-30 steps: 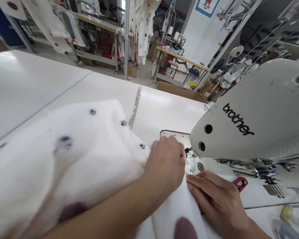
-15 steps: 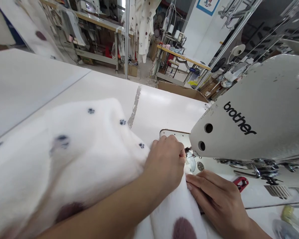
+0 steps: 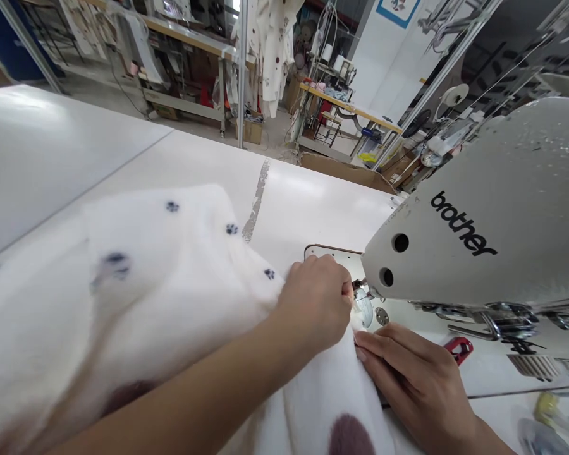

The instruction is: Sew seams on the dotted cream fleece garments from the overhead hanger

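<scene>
A fluffy white fabric [image 3: 137, 297] with dark paw prints and mauve spots lies piled over the white sewing table [image 3: 308, 202]. My left hand [image 3: 315, 303] is curled, its fingers pinching the fabric's edge right at the needle area of the Brother sewing machine [image 3: 483, 221]. My right hand [image 3: 408, 373] lies flat with fingers stretched out, pressing the fabric just in front of the presser foot. The needle itself is hidden behind my left hand.
A red part [image 3: 458, 349] sits under the machine arm, and a yellowish object [image 3: 547, 407] lies at the far right. Beyond the table stand other workbenches [image 3: 346, 110], hanging spotted garments [image 3: 275, 44] and a cardboard box [image 3: 341, 174].
My hands stay put at the needle. The view tilts slightly, and a spotted garment that hung at the upper left has gone out of view.
</scene>
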Available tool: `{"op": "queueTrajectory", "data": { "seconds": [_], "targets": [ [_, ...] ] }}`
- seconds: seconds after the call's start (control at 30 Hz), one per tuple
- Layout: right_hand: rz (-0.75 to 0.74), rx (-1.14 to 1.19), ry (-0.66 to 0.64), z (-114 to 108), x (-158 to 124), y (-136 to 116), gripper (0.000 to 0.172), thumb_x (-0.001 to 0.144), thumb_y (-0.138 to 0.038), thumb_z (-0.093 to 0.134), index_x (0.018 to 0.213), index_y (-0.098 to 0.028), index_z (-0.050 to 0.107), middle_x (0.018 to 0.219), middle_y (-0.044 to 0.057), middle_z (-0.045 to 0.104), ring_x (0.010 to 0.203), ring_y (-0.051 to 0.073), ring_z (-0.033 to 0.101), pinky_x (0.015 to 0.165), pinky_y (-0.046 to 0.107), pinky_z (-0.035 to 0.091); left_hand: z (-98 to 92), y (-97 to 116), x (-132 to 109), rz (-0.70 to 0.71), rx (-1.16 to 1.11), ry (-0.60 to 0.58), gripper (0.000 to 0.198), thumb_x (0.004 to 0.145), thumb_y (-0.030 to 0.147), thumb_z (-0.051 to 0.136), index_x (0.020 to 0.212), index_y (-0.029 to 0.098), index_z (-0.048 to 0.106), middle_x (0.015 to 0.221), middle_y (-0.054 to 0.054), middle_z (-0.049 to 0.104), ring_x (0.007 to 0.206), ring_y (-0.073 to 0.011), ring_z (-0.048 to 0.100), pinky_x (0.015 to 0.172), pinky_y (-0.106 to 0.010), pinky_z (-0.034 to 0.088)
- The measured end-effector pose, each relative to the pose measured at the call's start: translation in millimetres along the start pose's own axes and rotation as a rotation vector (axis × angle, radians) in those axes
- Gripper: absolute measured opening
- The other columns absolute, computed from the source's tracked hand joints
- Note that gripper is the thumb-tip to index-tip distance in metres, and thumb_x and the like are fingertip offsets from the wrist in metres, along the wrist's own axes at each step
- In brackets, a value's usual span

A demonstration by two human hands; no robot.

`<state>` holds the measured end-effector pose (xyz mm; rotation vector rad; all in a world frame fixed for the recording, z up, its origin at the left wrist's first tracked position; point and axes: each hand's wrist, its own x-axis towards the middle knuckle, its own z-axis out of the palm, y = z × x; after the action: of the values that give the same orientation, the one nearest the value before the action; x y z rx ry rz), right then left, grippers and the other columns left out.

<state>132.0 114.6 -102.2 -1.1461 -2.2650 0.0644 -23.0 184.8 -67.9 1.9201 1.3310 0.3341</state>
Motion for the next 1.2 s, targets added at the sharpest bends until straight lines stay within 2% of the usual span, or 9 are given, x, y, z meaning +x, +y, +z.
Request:
{"op": "queueTrajectory", "data": {
  "seconds": [0.27,0.6,0.73,0.87,1.2],
  "targets": [
    [0.004,0.033,-0.027,-0.6,1.2,-0.2,0.018,0.085,-0.01,0.046,0.09,-0.016,0.062,0.063,0.001,0.056,0.051,0.009,0.053,0.046,0.018,0.045,0.2,-1.5,-1.5,0.032,0.045,0.031,0.019,0.072,0.01,0.043,0.064,0.017,0.059,0.084,-0.005,0.058,0.081,-0.0202,0.051,0.072,-0.034,0.04],
    [0.013,0.048,-0.104,-1.1,-5.2,5.9,0.02,0.085,-0.008,0.046,0.098,-0.017,0.058,0.068,0.003,0.057,0.055,0.01,0.055,0.048,0.019,0.047,-3.6,-0.5,0.1,0.078,0.115,-0.022,0.017,0.072,0.01,0.044,0.067,0.016,0.059,0.088,-0.007,0.059,0.088,-0.0229,0.05,0.077,-0.037,0.041],
    [0.005,0.042,-0.095,-1.4,-3.2,4.1,0.02,0.085,-0.008,0.046,0.098,-0.017,0.059,0.068,0.003,0.058,0.055,0.01,0.056,0.049,0.019,0.048,-3.0,-1.7,1.7,0.072,0.109,-0.047,0.018,0.069,0.007,0.046,0.065,0.017,0.06,0.083,-0.006,0.06,0.085,-0.0215,0.05,0.074,-0.034,0.041],
    [0.007,0.042,-0.06,-1.4,-0.3,1.5,0.02,0.084,-0.008,0.046,0.094,-0.017,0.061,0.067,0.002,0.058,0.054,0.01,0.056,0.048,0.018,0.048,-1.4,-3.7,3.2,0.067,0.06,-0.022,0.017,0.069,0.009,0.047,0.061,0.017,0.059,0.078,-0.005,0.06,0.08,-0.0195,0.051,0.072,-0.033,0.04],
    [0.014,0.043,-0.055,-1.8,0.9,1.4,0.02,0.084,-0.01,0.046,0.094,-0.017,0.062,0.065,0.002,0.059,0.053,0.01,0.056,0.047,0.017,0.047,-0.7,-4.6,1.6,0.012,-0.027,-0.008,0.015,0.067,0.009,0.048,0.06,0.018,0.059,0.078,-0.003,0.059,0.077,-0.0183,0.051,0.065,-0.03,0.039]
  ]
}}
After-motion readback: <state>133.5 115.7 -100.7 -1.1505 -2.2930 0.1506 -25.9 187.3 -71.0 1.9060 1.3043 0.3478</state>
